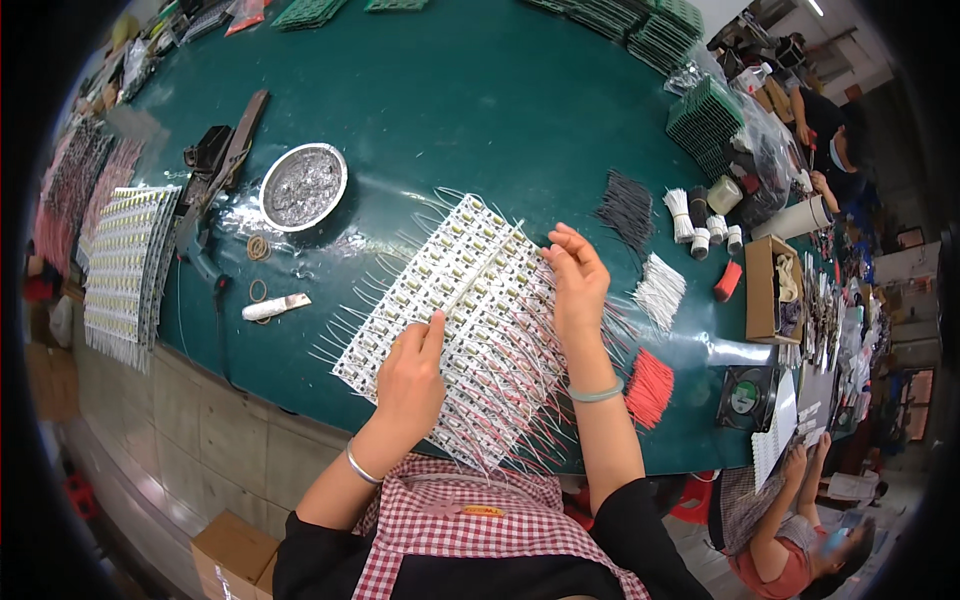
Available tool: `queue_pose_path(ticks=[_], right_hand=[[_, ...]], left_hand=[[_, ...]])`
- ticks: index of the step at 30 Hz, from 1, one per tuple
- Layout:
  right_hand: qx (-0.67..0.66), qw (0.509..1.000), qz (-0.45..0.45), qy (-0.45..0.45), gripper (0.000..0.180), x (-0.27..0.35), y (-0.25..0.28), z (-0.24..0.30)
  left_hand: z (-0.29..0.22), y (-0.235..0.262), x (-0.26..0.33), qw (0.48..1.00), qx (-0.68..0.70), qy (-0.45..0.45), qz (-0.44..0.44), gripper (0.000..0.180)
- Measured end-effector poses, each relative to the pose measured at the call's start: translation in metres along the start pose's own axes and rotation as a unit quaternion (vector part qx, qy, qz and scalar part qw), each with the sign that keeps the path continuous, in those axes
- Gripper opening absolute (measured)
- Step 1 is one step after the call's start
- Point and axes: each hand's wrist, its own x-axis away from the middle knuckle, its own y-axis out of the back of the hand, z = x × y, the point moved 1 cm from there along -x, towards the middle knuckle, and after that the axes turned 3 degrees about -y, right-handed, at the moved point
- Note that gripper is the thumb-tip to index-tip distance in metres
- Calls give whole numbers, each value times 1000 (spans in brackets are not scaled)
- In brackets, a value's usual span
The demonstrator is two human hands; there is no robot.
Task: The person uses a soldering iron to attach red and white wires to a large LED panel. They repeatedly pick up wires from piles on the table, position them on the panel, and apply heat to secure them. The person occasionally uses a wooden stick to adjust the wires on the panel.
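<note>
A white circuit board panel lies slanted on the table in front of me, covered in rows of small components. Pale wires stick out along its left edge, and red and white wires spread over its lower right part. My left hand rests on the panel, index finger stretched out along it and the other fingers bent. By the upper right edge is my right hand, its fingers bent and slightly apart. Whether a thin wire sits at its fingertips is too small to make out.
Black wires, white wires and red wires lie in bundles at the right. A metal bowl, a soldering iron and stacked wired panels are leftward. A cardboard box and co-worker are farther right.
</note>
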Motion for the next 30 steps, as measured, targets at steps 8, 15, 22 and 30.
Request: queue_pose_path(ticks=[8, 15, 22, 30], right_hand=[[113, 991, 54, -46, 28, -21, 11, 4], [255, 957, 138, 11, 35, -40, 10, 6], [372, 906, 148, 136, 28, -34, 3, 11], [377, 909, 127, 124, 22, -39, 14, 2]], left_hand=[[3, -8, -14, 997, 80, -15, 8, 47], [7, -14, -16, 993, 110, -24, 42, 55], [9, -9, -23, 968, 153, 34, 197, 62], [-2, -23, -16, 982, 124, -7, 144, 67]])
